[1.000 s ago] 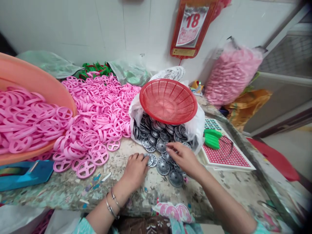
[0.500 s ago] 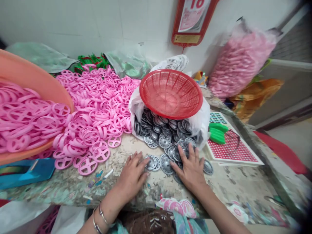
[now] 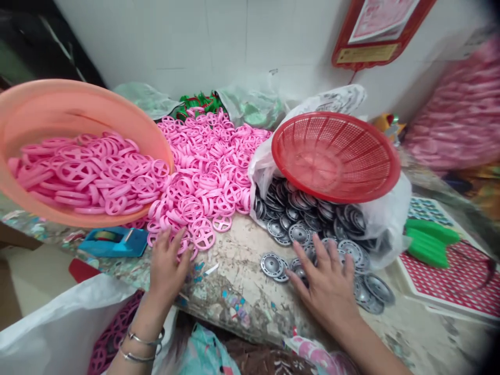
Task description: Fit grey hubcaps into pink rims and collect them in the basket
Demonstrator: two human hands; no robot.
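My left hand (image 3: 169, 265) is at the near edge of a heap of pink plastic wheel rings (image 3: 211, 166), its fingers apart and reaching over the closest rings. Whether its fingertips touch them I cannot tell. Spread over the grey plastic hubcap discs (image 3: 300, 233) is my right hand (image 3: 326, 281), its fingers resting among them and closed on none. These discs spill from a white plastic bag (image 3: 385, 224) lying on its side. Two overlapping discs (image 3: 272, 265) lie just left of my right thumb.
A red mesh basket (image 3: 336, 156) sits on the bag. At left, an orange tub (image 3: 82, 104) holds more pink rings beside a blue tape dispenser (image 3: 113, 242). Right are sticker sheets (image 3: 453, 281) with a green plastic piece (image 3: 429, 242). A white sack (image 3: 78, 323) stands below the table edge.
My left hand has moved left, from bare table beside the discs to the pink rings. My right hand stays at the discs, some now shifted to its right. The view has turned left.
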